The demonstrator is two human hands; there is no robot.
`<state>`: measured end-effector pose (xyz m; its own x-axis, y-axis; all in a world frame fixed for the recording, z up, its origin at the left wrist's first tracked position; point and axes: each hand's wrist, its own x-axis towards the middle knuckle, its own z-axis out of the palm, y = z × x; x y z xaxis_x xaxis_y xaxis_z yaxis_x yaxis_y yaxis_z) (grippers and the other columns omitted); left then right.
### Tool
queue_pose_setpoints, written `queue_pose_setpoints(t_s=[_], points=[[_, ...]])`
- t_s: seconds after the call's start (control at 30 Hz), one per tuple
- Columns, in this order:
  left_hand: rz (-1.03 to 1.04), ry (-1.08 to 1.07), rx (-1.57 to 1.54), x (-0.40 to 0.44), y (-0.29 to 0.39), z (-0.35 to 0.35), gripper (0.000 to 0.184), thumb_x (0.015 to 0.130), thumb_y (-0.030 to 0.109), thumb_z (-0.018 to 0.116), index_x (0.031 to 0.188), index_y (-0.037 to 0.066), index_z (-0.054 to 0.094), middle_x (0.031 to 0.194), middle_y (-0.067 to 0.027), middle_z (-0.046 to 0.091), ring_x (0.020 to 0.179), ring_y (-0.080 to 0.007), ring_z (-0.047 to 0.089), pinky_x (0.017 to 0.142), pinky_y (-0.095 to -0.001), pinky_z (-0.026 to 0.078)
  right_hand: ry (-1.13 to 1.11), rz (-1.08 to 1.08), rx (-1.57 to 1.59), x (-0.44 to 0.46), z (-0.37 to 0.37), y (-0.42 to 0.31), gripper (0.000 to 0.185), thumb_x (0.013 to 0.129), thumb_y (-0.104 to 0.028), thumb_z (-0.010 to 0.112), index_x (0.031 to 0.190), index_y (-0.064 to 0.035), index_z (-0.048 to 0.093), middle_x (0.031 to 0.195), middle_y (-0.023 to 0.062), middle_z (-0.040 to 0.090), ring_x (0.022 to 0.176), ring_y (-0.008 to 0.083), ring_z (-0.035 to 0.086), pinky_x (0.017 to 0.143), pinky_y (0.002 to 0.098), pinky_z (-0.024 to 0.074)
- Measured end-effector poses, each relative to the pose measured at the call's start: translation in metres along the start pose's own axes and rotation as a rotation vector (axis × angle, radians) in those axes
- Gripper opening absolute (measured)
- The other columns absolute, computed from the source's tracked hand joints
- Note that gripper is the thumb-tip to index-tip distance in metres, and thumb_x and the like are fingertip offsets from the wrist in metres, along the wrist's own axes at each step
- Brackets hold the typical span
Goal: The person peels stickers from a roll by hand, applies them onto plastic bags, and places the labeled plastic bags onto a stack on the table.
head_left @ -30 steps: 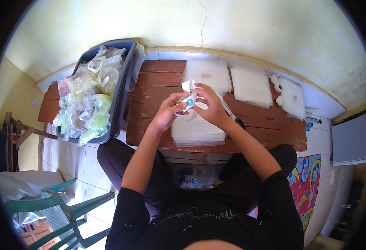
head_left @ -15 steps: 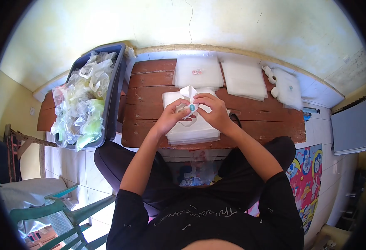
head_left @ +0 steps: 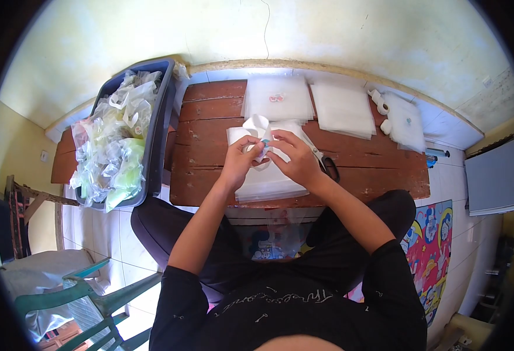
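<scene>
My left hand (head_left: 240,161) is closed on a white strip of label backing (head_left: 257,124), which loops up above the fingers. A small teal sticker (head_left: 265,142) shows on the strip between my two hands. The fingers of my right hand (head_left: 295,158) are bent in at the sticker's edge, pinching there; the fingertips partly hide it. Under both hands lies a stack of clear plastic bags (head_left: 271,186) on the brown wooden table (head_left: 204,137). Scissors with black handles (head_left: 330,168) lie just right of my right hand, partly hidden by it.
More stacks of plastic bags (head_left: 341,111) line the table's back, one carrying a red print (head_left: 277,97). White rolls (head_left: 380,104) sit beside the right-hand stack (head_left: 403,123). At left stands a dark bin (head_left: 166,105) heaped with plastic packaging. A green chair (head_left: 107,301) is lower left.
The teal sticker has turned more edge-on between my fingers. The strip's loop has opened wider and shifted left. My right hand has tilted, and more of the scissors now shows.
</scene>
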<state>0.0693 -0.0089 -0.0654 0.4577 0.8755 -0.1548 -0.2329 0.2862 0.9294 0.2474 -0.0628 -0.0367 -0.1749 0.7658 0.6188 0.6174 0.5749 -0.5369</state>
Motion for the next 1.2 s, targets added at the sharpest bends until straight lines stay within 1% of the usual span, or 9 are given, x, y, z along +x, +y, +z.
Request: queue_pose_setpoints(t_s=[0.1,0.27,0.4,0.47,0.8,0.87,1.1,1.17,1.2], points=[[0.004,-0.002,-0.027,-0.004,-0.002,0.007,0.013,0.096,0.013,0.06,0.099,0.001,0.059,0.093,-0.0064,0.062,0.082,-0.0133,0.063,0.076,-0.0338,0.061,-0.03,0.115,0.066,0.001,0.003,-0.004,0.018,0.08,-0.004,0.07,0.099,-0.0025,0.067,0.117,0.0169,0.06,0.099,0.0302,0.066,0.082,0.0346,0.055],[0.0,-0.012,-0.045,-0.005,-0.007,0.011,0.012,0.096,0.013,0.061,0.099,0.001,0.059,0.093,-0.0067,0.063,0.084,-0.0143,0.064,0.076,-0.034,0.061,0.199,0.518,0.601,0.004,0.012,0.0,0.015,0.08,0.005,0.069,0.094,0.0008,0.068,0.11,0.01,0.06,0.094,0.0173,0.067,0.082,0.0297,0.059],[-0.039,-0.052,-0.041,-0.01,0.003,0.018,0.017,0.094,0.012,0.063,0.105,0.0,0.058,0.098,-0.009,0.064,0.09,-0.0172,0.066,0.075,-0.0323,0.06,0.214,0.54,0.57,0.004,0.009,0.003,0.013,0.079,0.007,0.068,0.09,0.001,0.067,0.107,0.0082,0.058,0.092,0.0162,0.066,0.08,0.0292,0.0588],[-0.015,-0.064,-0.001,-0.01,0.002,0.018,0.019,0.093,0.011,0.064,0.107,0.0,0.058,0.1,-0.0096,0.064,0.091,-0.0176,0.066,0.075,-0.0319,0.059,0.182,0.59,0.528,0.004,0.006,0.003,0.014,0.08,0.009,0.068,0.091,0.002,0.065,0.109,0.0048,0.057,0.093,0.0123,0.063,0.085,0.028,0.0559],[-0.005,-0.046,0.015,-0.009,0.007,0.019,0.018,0.091,0.012,0.066,0.102,-0.001,0.061,0.092,-0.0082,0.065,0.084,-0.0148,0.065,0.072,-0.0308,0.059,0.292,0.459,0.529,0.006,0.007,0.002,0.012,0.076,0.01,0.07,0.085,0.0022,0.068,0.102,0.0076,0.057,0.086,0.0137,0.064,0.077,0.0256,0.0573],[0.002,-0.043,0.037,-0.008,0.005,0.017,0.017,0.091,0.014,0.067,0.1,-0.001,0.062,0.091,-0.0075,0.065,0.082,-0.0139,0.065,0.071,-0.0301,0.059,0.276,0.449,0.503,0.005,0.006,0.004,0.012,0.079,0.013,0.067,0.086,0.0027,0.066,0.107,0.0062,0.054,0.095,0.013,0.062,0.083,0.0255,0.0554],[0.014,0.028,0.053,-0.008,-0.002,0.016,0.02,0.091,0.016,0.069,0.099,-0.002,0.067,0.092,-0.0055,0.065,0.081,-0.0124,0.063,0.07,-0.029,0.059,0.231,0.409,0.411,0.01,0.0,0.005,0.013,0.079,0.009,0.069,0.088,0.0004,0.069,0.107,0.0089,0.058,0.096,0.0177,0.064,0.08,0.03,0.0543],[0.02,0.044,0.062,-0.007,-0.003,0.014,0.021,0.09,0.016,0.069,0.1,-0.002,0.067,0.093,-0.0058,0.065,0.082,-0.0128,0.063,0.071,-0.0291,0.059,0.169,0.159,0.02,0.009,-0.002,0.004,0.012,0.076,0.003,0.071,0.088,-0.0024,0.07,0.108,0.0139,0.058,0.092,0.0261,0.064,0.079,0.0355,0.0539],[0.025,0.06,0.07,-0.007,-0.003,0.013,0.021,0.09,0.016,0.069,0.1,-0.003,0.068,0.095,-0.006,0.065,0.082,-0.0132,0.063,0.072,-0.0292,0.059,0.17,0.16,0.02,0.008,-0.001,0.003,0.012,0.076,0.003,0.071,0.088,-0.0024,0.07,0.108,0.0139,0.058,0.092,0.0261,0.064,0.079,0.0355,0.0539]])
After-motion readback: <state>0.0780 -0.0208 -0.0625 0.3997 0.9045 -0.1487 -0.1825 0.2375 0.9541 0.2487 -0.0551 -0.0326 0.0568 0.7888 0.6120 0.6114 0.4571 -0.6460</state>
